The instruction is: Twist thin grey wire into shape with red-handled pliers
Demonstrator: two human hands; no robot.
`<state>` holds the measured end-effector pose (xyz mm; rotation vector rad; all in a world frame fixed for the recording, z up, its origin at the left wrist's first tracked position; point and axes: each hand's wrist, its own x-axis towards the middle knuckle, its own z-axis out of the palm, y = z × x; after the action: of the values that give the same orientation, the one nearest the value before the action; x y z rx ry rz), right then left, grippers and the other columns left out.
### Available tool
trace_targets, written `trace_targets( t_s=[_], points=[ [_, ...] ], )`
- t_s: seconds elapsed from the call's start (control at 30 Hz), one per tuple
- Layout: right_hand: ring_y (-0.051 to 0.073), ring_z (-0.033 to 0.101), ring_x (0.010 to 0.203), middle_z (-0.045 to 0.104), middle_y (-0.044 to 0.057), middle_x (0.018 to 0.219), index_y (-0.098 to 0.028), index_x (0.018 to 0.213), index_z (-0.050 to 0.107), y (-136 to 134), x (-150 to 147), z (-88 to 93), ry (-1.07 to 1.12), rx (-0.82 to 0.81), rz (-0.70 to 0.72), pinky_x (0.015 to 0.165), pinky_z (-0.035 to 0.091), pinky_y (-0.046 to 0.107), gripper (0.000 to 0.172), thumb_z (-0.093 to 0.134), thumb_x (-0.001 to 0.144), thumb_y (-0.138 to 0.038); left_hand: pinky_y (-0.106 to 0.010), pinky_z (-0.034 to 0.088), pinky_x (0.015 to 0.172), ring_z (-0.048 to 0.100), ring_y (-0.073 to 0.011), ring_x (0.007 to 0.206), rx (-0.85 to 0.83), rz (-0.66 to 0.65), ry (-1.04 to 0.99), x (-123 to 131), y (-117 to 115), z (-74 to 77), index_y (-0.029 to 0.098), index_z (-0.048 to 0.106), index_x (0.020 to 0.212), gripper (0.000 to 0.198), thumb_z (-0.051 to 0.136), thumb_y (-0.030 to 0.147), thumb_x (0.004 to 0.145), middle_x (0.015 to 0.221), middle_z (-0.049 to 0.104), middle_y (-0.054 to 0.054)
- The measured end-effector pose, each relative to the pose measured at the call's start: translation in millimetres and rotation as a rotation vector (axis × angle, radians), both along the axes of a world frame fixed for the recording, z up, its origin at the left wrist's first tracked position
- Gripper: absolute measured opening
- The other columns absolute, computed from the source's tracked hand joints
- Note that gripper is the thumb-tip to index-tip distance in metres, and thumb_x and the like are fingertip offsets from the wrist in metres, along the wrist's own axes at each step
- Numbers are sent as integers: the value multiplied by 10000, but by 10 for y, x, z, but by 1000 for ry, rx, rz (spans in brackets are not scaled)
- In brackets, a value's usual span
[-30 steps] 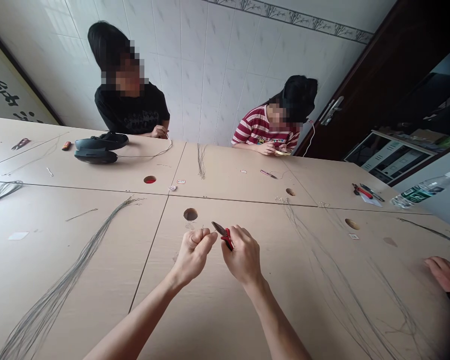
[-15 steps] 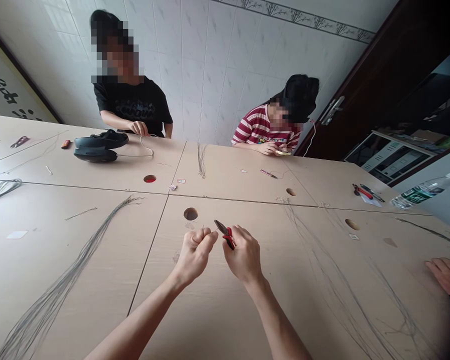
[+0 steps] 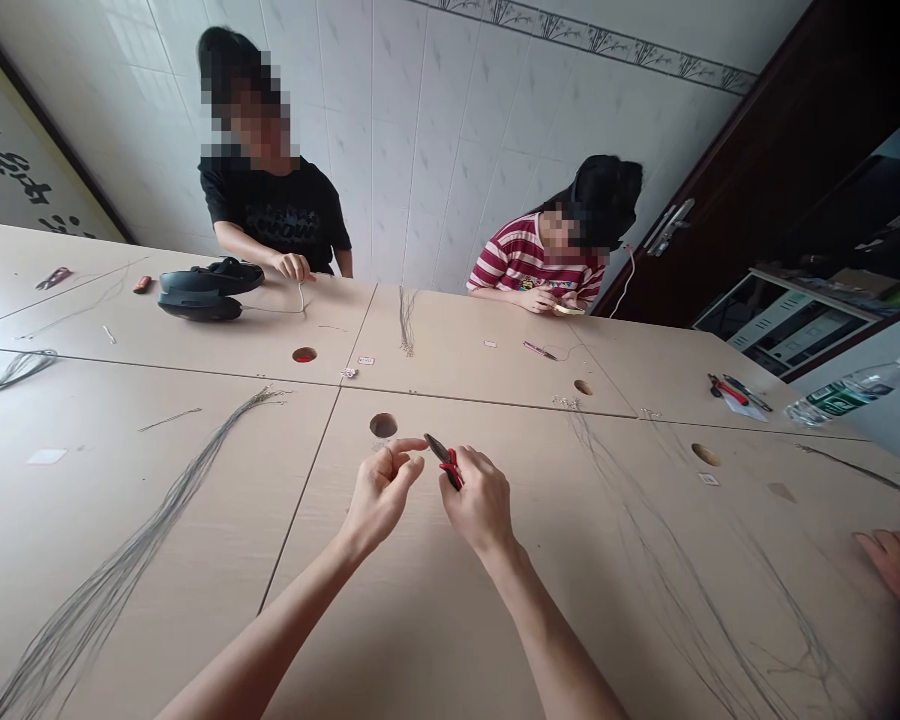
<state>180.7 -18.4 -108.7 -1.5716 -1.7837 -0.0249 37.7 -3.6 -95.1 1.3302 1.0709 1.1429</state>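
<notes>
Red-handled pliers (image 3: pixel 442 457) in the right hand (image 3: pixel 480 505)

Its grip is closed around them above the tabletop (image 3: pixel 435 625). Beside it, the left hand (image 3: pixel 381 497) stretches its index finger to their tip; whether that grip holds anything, I cannot tell from here. Grey wires (image 3: pixel 187 490) lie to the left.

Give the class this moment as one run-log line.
right hand: grips red-handled pliers | left hand: index fingertip near pliers' tip | table: wire bundle at left
</notes>
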Motion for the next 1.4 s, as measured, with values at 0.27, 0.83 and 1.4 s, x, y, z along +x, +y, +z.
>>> trace_targets(
  t_s=[0.27,0.83,1.4],
  points=[
    [160,511,591,555,-5,641,-214,714,481,-111,104,-36,2,-10,46,532,334,242,119,472,769,-109,-226,371,465,460,-83,460,-34,3,-40,105,-117,-16,160,589,846,125,549,269,801,680,621,11],
    [153,472,578,533,-8,624,-217,679,431,-122,30,-233,36,-104,47,538,285,243,125,435,755,-118,-225,195,464,228,-70,481,-93,33,-108,49,-121,-121,149,603,726,174,587,318,764,526,359,76],
    [182,473,617,530,6,643,-219,689,464,-227,-324,-315,216,-213,-179,577,275,279,87,471,729,-142,-218,154,454,187,-61,458,-52,-93,-147,-86,45,-483,138,603,757,335,606,467,821,472,286,90]
  ],
)
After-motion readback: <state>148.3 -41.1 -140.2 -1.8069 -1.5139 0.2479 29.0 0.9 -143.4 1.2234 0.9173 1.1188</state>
